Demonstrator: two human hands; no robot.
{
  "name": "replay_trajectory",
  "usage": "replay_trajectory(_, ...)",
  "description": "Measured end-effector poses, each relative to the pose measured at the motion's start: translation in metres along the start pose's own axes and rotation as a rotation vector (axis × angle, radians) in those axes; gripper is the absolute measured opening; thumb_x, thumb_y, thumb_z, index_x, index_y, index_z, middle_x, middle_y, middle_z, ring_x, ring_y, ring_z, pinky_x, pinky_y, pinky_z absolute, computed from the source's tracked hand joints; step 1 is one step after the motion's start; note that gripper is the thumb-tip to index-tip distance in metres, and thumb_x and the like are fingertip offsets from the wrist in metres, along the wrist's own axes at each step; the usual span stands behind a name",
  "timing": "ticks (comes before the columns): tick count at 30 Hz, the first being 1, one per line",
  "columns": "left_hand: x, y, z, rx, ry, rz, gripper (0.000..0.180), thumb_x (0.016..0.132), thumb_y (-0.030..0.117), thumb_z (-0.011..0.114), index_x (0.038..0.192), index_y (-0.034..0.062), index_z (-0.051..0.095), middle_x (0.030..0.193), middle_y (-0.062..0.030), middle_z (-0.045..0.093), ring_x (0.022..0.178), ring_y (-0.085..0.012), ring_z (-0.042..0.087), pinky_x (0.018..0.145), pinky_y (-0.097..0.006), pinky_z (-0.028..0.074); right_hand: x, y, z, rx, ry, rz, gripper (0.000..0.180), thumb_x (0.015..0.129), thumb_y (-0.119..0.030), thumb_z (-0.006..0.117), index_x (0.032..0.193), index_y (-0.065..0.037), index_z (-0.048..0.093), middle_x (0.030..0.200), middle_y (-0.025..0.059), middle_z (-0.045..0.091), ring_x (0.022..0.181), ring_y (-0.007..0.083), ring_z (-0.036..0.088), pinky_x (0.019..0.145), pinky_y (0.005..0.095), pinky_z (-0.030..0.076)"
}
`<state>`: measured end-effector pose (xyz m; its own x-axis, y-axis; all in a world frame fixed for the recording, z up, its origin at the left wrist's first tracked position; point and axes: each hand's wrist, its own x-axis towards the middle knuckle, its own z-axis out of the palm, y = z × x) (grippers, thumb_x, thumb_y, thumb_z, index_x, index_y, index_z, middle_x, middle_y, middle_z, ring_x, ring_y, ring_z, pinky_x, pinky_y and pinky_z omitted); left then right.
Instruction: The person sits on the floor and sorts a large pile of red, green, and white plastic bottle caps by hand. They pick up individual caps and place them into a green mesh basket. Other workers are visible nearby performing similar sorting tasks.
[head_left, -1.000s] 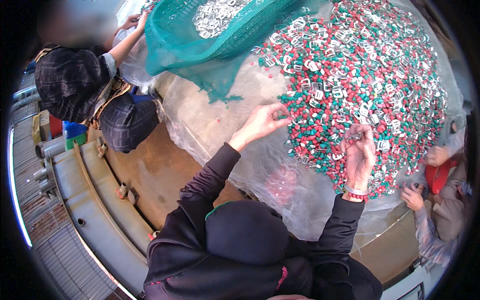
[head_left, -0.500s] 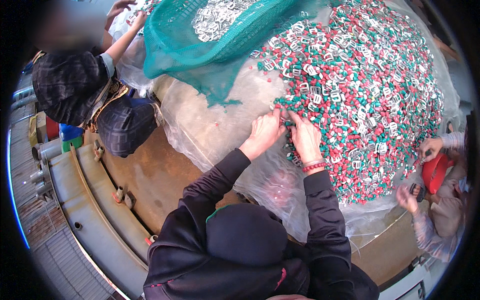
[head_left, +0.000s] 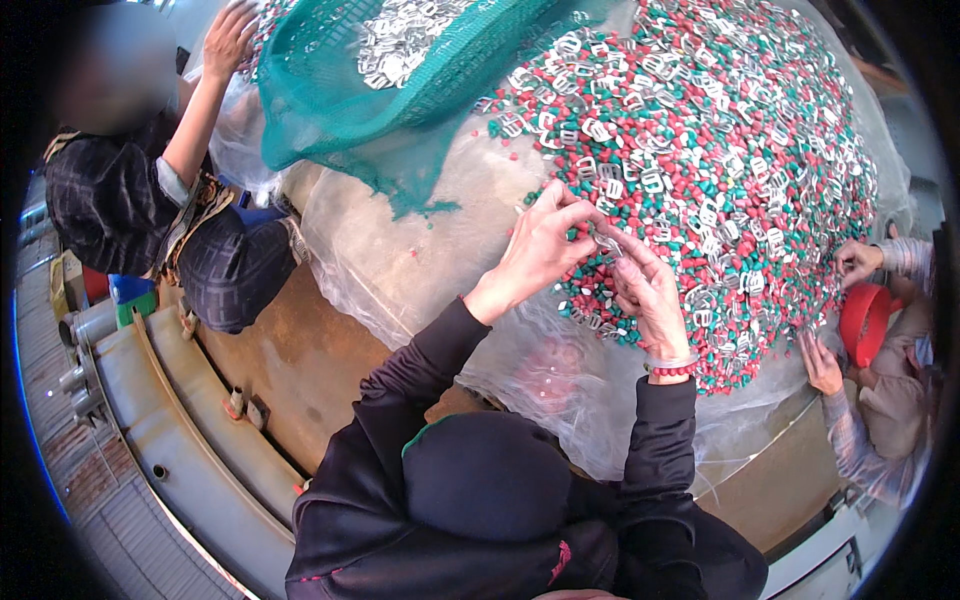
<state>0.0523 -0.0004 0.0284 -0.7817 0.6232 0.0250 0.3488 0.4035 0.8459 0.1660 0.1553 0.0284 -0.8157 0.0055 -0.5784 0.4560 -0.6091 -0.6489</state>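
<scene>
A shiny metal buckle (head_left: 606, 244) sits between the fingertips of both my hands, above the left edge of the heap. My left hand (head_left: 540, 245) has its fingers bent in a pinch at the buckle's left side. From the right, my right hand (head_left: 648, 292), with bracelets at the wrist, pinches the same piece with thumb and forefinger. Under and beyond them spreads a wide heap of small red, green and white pellets (head_left: 690, 190), mixed with many similar metal buckles (head_left: 653, 181).
A green mesh net (head_left: 330, 110) holding more metal buckles (head_left: 395, 45) lies at the far left. Clear plastic sheeting (head_left: 370, 240) covers the work surface. One co-worker (head_left: 120, 190) is at the left; another's hands (head_left: 822, 362) are at the right, near a red bowl (head_left: 866, 325).
Both my hands have lifted off the pellets and come together on a buckle. The left co-worker's arm has moved; the right co-worker's lower hand has shifted toward the heap.
</scene>
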Motion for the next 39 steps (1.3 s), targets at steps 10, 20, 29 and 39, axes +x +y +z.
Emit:
replay_trajectory(10,-0.003,0.003,-0.009,0.029,-0.192,-0.021,0.018,0.078,0.004,0.069,0.095,0.0073,0.066,0.084,-0.0061,0.066,0.075,-0.0197,0.065,0.065,-0.032,0.051,0.01,0.019,0.003,-0.496,0.289,-0.369,0.018,0.09,-0.012,0.067,0.105,-0.004,0.072,0.081,-0.0019,0.061,0.066,0.0033,0.049,0.058,0.0185,0.039)
replay_trajectory(20,-0.005,0.014,-0.006,-0.773,-0.489,-0.168,0.015,0.086,0.011,0.07,0.097,0.0015,0.067,0.091,-0.0011,0.068,0.079,-0.009,0.06,0.072,-0.027,0.05,-0.012,0.004,-0.014,0.194,0.328,-0.247,0.012,0.095,-0.016,0.06,0.094,-0.004,0.06,0.059,-0.0078,0.042,0.045,0.0008,0.03,0.041,0.0193,0.019)
replay_trajectory(29,-0.031,-0.001,0.004,-1.114,-0.863,-0.435,0.028,0.094,0.03,0.06,0.09,0.0045,0.05,0.091,-0.0078,0.055,0.08,-0.0195,0.061,0.05,-0.028,0.052,-0.038,-0.021,-0.054,0.33,-0.084,-0.281,0.029,0.089,-0.028,0.047,0.089,0.001,0.052,0.09,0.015,0.056,0.074,0.0198,0.056,0.048,0.0325,0.052)
replay_trajectory(39,-0.07,-0.031,0.049,0.427,-0.631,0.175,0.03,0.084,0.029,0.068,0.1,0.0087,0.052,0.084,-0.0094,0.06,0.073,-0.0294,0.065,0.061,-0.043,0.052,-0.051,0.047,-0.051,-1.503,-0.123,-0.254,0.043,0.079,-0.021,0.071,0.118,-0.013,0.053,0.075,0.0105,0.063,0.074,0.0276,0.066,0.059,0.0405,0.051)
